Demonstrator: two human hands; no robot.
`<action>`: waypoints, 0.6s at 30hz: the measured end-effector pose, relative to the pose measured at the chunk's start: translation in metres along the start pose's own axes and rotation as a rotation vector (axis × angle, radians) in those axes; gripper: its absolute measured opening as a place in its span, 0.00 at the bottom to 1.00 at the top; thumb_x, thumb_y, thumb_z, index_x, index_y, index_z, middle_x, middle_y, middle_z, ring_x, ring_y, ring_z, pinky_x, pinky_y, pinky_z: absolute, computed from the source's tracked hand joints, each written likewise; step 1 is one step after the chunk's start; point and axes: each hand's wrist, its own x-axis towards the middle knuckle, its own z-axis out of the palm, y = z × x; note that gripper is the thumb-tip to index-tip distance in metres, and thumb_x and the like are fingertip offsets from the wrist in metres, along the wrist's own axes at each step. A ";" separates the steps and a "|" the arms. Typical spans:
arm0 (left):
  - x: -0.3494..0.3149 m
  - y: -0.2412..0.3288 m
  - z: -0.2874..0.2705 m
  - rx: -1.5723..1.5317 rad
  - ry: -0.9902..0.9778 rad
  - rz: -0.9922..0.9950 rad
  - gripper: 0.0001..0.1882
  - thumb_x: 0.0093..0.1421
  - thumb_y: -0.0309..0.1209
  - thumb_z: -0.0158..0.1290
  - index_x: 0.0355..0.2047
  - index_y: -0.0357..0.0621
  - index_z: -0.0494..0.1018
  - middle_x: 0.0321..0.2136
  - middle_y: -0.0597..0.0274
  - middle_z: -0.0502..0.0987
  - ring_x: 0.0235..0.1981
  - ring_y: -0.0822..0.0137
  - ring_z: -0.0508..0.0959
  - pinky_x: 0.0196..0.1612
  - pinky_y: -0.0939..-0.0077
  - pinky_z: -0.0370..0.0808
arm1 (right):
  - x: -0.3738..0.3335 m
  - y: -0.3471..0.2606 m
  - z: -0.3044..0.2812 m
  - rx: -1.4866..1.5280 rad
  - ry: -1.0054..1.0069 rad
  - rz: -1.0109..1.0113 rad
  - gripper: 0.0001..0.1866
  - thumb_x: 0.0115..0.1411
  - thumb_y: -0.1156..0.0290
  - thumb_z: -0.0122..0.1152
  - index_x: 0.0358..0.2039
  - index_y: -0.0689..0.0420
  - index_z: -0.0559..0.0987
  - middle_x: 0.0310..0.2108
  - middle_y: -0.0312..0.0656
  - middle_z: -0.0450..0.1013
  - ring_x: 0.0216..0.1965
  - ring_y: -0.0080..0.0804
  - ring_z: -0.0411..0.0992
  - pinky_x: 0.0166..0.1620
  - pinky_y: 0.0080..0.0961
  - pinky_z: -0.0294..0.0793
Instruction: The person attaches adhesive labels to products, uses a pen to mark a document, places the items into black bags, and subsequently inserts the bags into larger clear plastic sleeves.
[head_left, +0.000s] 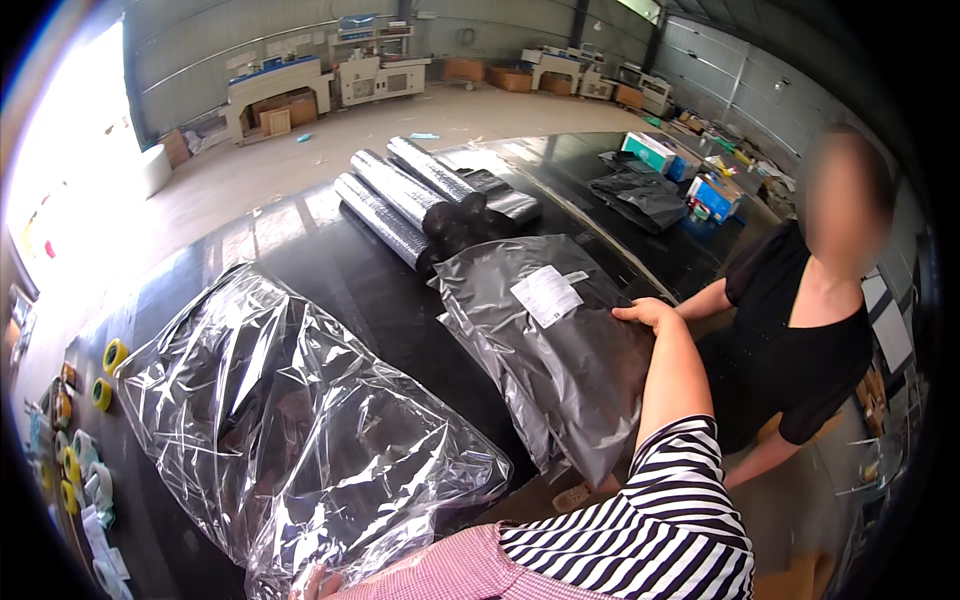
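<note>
My right arm in a black-and-white striped sleeve reaches across to a grey plastic mailing bag [560, 360]. At its right edge my right hand [645, 314] grips the bag, thumb toward the middle. A white label [546, 296] is stuck on the bag's upper face. Under the crinkled, shiny clear plastic bag [330, 450], at the lower edge of the view, my left hand [316, 580] shows only in part, below a pink checked sleeve. Its fingers are too hidden to read. Dark material shows through the clear bag.
Silvery rolls [400, 190] lie behind the bags on the black table [330, 300]. Tape rolls [103, 394] line its left edge. Boxes [714, 197] and folded black bags [640, 196] sit at the far right. A co-worker [790, 330] stands close on the right.
</note>
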 end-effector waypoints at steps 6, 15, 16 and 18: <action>0.009 0.031 -0.058 0.607 0.315 0.477 0.38 0.61 0.31 0.54 0.70 0.54 0.53 0.59 0.48 0.67 0.53 0.53 0.73 0.49 0.52 0.74 | -0.051 -0.036 -0.015 0.227 -0.260 0.193 0.25 0.51 0.62 0.77 0.44 0.65 0.81 0.39 0.49 0.81 0.35 0.42 0.80 0.45 0.41 0.79; 0.010 0.002 -0.077 0.421 0.079 0.269 0.10 0.53 0.26 0.62 0.37 0.44 0.78 0.34 0.52 0.77 0.37 0.51 0.79 0.37 0.62 0.76 | -0.123 -0.046 0.029 0.619 -0.169 -0.629 0.29 0.47 0.72 0.70 0.52 0.63 0.76 0.45 0.41 0.77 0.44 0.35 0.76 0.51 0.31 0.75; 0.021 0.002 -0.076 0.190 -0.011 0.113 0.05 0.51 0.22 0.60 0.30 0.42 0.79 0.30 0.53 0.76 0.32 0.51 0.79 0.37 0.61 0.75 | -0.151 -0.060 0.033 0.567 -0.145 -0.663 0.33 0.44 0.71 0.71 0.54 0.62 0.75 0.45 0.39 0.76 0.45 0.33 0.74 0.52 0.29 0.73; 0.052 0.004 -0.077 0.047 -0.140 0.147 0.03 0.54 0.26 0.60 0.30 0.42 0.79 0.28 0.54 0.74 0.31 0.51 0.76 0.34 0.61 0.73 | -0.189 -0.065 0.032 0.544 -0.016 -0.782 0.37 0.42 0.71 0.72 0.56 0.62 0.73 0.47 0.40 0.75 0.48 0.33 0.73 0.54 0.29 0.71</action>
